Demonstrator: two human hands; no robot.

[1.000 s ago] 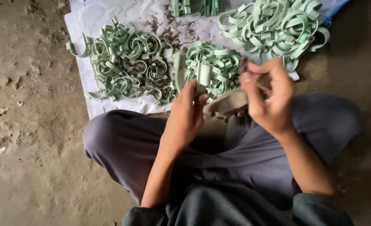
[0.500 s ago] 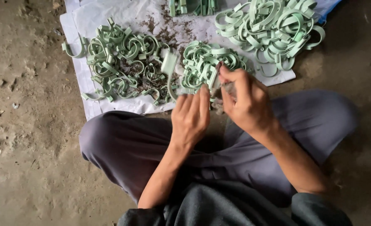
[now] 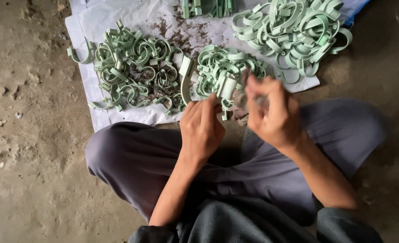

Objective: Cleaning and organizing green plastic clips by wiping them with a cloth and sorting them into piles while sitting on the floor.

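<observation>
Bare dirt floor (image 3: 33,148) carries a white sheet (image 3: 132,13), strewn with dark crumbs; pale green plastic clamps lie on it in heaps: a tangled heap (image 3: 127,72) toward its left edge, a middle heap (image 3: 222,67) just beyond the hands, a larger heap (image 3: 294,31) at its far right corner; left hand (image 3: 201,128) pinches a long curved clamp (image 3: 186,81); right hand (image 3: 271,112), blurred, is clenched around a small grey object (image 3: 242,99) beside a short clamp piece (image 3: 228,85); both hover above grey-trousered crossed legs (image 3: 132,157).
</observation>
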